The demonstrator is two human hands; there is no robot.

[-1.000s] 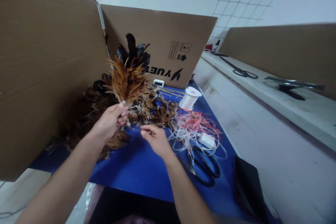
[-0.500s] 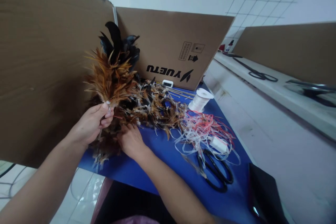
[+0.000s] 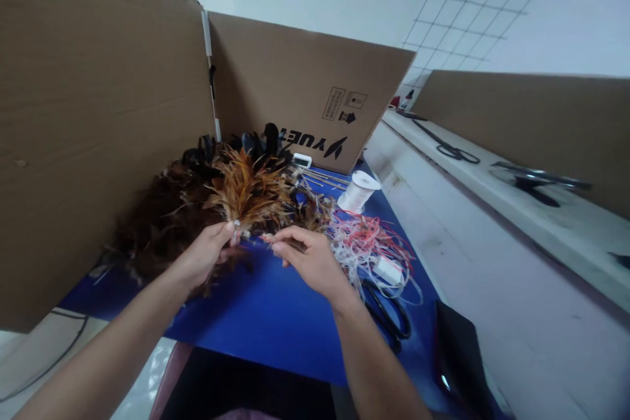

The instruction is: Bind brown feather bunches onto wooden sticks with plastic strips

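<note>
My left hand (image 3: 204, 256) pinches the white quill ends of an orange-brown feather bundle (image 3: 249, 190) that fans up and away from me. My right hand (image 3: 308, 256) is close beside it, fingers closed on a small dark feather (image 3: 290, 244) whose tip points at the bundle's base. Both hands hover above the blue table cover (image 3: 256, 315). Behind the bundle lies a heap of brown and black feathers (image 3: 167, 216).
Cardboard panels (image 3: 98, 111) wall the left and back. A white thread spool (image 3: 358, 190), thin sticks (image 3: 322, 177), a tangle of pink and white string (image 3: 369, 243) and black scissors (image 3: 391, 321) lie to the right. A dark flat object (image 3: 460, 354) sits at the near right edge. More scissors (image 3: 455, 151) rest on the white ledge.
My left hand has lowered the feather bundle toward the table. My right hand left the feather heap and came up beside the bundle with a small feather.
</note>
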